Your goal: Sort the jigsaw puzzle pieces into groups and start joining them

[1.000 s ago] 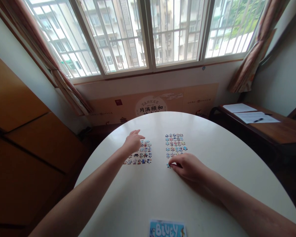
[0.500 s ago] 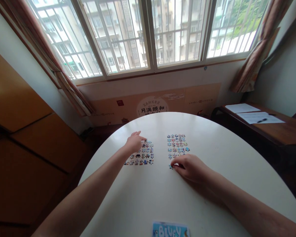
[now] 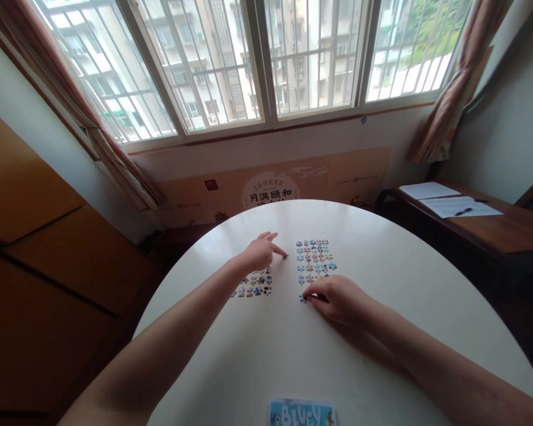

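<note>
My left hand (image 3: 260,253) reaches over the table with its index finger stretched out and other fingers apart. That fingertip touches a small jigsaw piece (image 3: 286,256) in the gap between two groups of pieces. Partly under this hand lies the left group of jigsaw pieces (image 3: 258,280), in rows. My right hand (image 3: 337,297) rests low at the front of the right group of jigsaw pieces (image 3: 313,258). Its thumb and index finger close around a bluish jigsaw piece (image 3: 302,298) at the table surface. The fingers hide part of that piece and of the nearest row.
The round white table (image 3: 382,254) carries both groups. At its near side lies a blue box or booklet (image 3: 302,413) lettered "BLUEY". A wooden side table (image 3: 510,231) with papers (image 3: 459,207) and pens stands at the right. Barred windows (image 3: 311,59) are ahead.
My left hand has moved right, from the left group into the gap, with a jigsaw piece at its fingertip. My right hand stays at the same piece. The view has shifted slightly.
</note>
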The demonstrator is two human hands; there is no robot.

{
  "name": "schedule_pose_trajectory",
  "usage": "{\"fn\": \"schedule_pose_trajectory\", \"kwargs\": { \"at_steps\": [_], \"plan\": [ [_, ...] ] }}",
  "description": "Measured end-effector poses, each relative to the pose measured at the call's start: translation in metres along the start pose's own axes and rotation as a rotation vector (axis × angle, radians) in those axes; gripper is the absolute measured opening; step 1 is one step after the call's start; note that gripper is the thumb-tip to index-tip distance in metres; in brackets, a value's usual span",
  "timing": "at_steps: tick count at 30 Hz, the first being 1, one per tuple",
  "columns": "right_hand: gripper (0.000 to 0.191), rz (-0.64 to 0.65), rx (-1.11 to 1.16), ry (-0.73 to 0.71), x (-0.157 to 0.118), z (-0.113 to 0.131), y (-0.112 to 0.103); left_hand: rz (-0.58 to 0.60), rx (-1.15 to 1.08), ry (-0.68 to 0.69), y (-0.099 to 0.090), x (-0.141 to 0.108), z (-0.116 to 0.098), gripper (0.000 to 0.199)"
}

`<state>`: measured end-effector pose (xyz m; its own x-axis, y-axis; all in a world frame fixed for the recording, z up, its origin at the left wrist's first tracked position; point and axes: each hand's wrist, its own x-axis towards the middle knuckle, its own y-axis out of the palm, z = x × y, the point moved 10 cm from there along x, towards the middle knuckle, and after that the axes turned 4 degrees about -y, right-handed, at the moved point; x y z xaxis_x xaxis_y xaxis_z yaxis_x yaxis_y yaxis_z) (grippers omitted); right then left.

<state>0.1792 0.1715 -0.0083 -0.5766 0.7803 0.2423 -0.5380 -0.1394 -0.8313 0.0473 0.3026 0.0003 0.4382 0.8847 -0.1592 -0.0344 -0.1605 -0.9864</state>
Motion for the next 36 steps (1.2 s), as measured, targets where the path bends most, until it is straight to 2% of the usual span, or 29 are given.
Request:
{"fn": "schedule_pose_trajectory", "kwargs": {
  "at_steps": [6,11,15,19,24,26,31,36],
  "plan": [
    [0.025,0.038,-0.074,-0.005,-0.002,0.003,-0.003,0.016,-0.036,0.165,0.002,-0.048,-0.032,0.069],
    [0.025,0.045,-0.073,-0.003,-0.004,0.003,-0.004,-0.068,-0.066,0.353,0.000,-0.102,-0.066,0.060],
    [0.025,0.013,-0.034,0.040,-0.005,-0.003,-0.004,-0.138,-0.119,0.453,0.001,-0.129,-0.086,0.030],
    [0.025,-0.005,-0.043,0.063,-0.003,-0.005,-0.003,-0.289,-0.133,0.528,0.003,-0.138,-0.096,0.018],
    [0.024,-0.015,-0.011,0.063,-0.003,-0.005,-0.002,-0.448,-0.136,0.506,0.003,-0.139,-0.090,0.012],
    [0.024,-0.006,-0.006,0.075,-0.004,-0.006,-0.001,-0.467,-0.152,0.474,0.002,-0.138,-0.086,0.009],
    [0.024,-0.005,-0.023,0.086,-0.005,-0.006,-0.002,-0.440,-0.172,0.438,0.008,-0.133,-0.090,0.016],
    [0.025,0.009,-0.031,0.071,-0.005,-0.001,-0.003,-0.446,-0.182,0.437,0.012,-0.130,-0.096,0.007]
  ]
}}
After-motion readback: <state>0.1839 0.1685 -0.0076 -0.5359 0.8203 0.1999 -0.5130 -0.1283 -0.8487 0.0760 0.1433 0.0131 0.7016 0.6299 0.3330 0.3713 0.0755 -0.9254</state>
